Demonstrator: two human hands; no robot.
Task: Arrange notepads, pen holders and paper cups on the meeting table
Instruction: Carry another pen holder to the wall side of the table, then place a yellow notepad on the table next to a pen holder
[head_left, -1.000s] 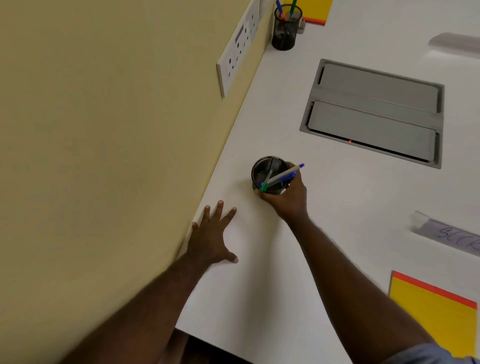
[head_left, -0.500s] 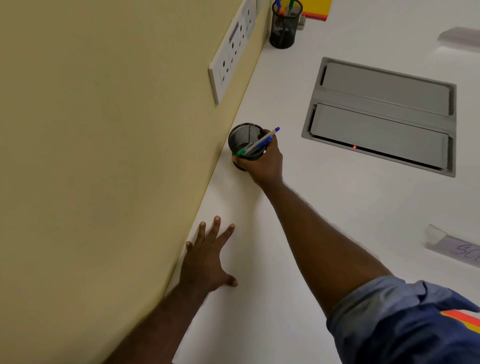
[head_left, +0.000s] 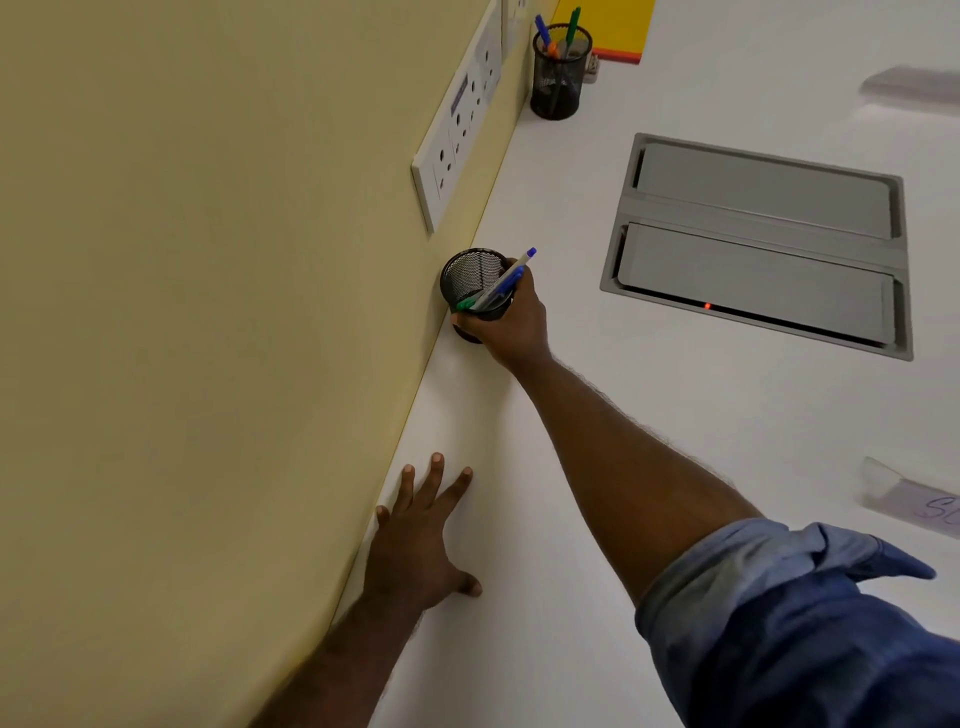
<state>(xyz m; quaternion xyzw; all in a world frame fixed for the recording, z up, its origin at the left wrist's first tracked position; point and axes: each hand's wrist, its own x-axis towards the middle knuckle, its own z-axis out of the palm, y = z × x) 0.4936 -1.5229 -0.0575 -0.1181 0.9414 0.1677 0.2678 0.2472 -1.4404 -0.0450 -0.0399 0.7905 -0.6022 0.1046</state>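
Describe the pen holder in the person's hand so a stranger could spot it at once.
Follow the yellow wall along the white table to just below the white socket panel. There, against the wall, stands a black mesh pen holder, gripped by the right hand. Unlike the far pen holder by the yellow notepad, its pens lean sideways.

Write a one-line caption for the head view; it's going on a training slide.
Right hand grips a mesh pen holder against the wall, left hand flat on the white table.
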